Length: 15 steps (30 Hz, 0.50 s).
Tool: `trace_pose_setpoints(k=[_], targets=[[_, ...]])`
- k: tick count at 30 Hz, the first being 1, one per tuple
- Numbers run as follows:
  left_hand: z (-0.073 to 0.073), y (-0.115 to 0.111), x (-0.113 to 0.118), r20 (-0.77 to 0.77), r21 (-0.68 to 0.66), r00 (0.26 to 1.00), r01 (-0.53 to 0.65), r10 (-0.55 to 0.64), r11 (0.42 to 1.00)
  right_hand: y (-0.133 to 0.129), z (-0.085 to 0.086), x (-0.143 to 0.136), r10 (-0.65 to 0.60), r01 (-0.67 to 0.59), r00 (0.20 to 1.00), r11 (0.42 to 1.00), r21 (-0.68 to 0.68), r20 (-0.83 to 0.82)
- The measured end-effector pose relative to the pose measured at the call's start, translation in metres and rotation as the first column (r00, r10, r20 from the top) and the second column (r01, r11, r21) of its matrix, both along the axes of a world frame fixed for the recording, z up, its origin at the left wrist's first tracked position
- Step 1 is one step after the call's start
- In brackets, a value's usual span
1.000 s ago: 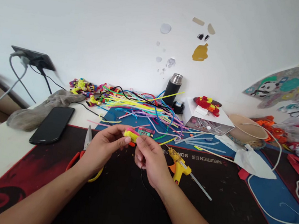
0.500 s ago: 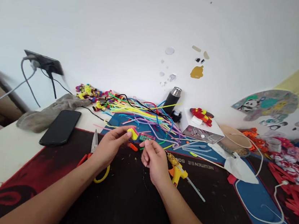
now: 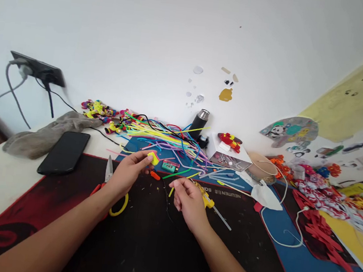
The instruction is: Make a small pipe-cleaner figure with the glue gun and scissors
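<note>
My left hand (image 3: 131,169) pinches a small fuzzy yellow piece with a pink edge (image 3: 154,158) between thumb and fingertips. To its right, my right hand (image 3: 190,202) is closed, thumb against the curled fingers; whatever it may hold is too small to make out. Behind the right hand lies a yellow glue gun (image 3: 207,201), partly hidden, with a glue stick (image 3: 222,218) jutting from it. Scissors (image 3: 109,170) with red and yellow handles lie under my left forearm. Between the hands, a small orange piece (image 3: 155,175) and a green stem (image 3: 177,174) rest on the dark mat (image 3: 142,241).
A heap of coloured pipe cleaners (image 3: 164,136) stretches along the wall, beside a black thermos (image 3: 199,124). A white box (image 3: 228,156) carries a red and yellow figure. At left lies a phone (image 3: 64,153); at right are a white cable (image 3: 279,243) and red strips (image 3: 323,237).
The view has turned to the right. My right hand has drawn away from the left one and now covers more of the glue gun. The left hand still pinches the yellow piece.
</note>
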State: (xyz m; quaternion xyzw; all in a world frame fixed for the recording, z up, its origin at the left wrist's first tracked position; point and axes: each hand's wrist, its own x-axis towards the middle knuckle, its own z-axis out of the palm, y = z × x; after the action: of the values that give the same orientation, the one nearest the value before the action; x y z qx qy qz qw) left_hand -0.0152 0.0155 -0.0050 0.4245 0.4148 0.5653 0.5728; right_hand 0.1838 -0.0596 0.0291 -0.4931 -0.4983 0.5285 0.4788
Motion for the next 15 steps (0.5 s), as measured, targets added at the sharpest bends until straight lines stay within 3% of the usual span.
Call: trace_pose_setpoints(k=[9, 15], targets=[[-0.001, -0.001, 0.001, -0.003, -0.019, 0.999, 0.036, -0.036, 0.999, -0.030, 0.000, 0.059, -0.126, 0.143, 0.947, 0.989, -0.035, 0.296], [0.004, -0.003, 0.002, -0.023, -0.014, 0.999, 0.035, -0.035, 0.999, -0.047, -0.003, 0.100, -0.191, 0.239, 0.738, 0.971, 0.014, 0.647]])
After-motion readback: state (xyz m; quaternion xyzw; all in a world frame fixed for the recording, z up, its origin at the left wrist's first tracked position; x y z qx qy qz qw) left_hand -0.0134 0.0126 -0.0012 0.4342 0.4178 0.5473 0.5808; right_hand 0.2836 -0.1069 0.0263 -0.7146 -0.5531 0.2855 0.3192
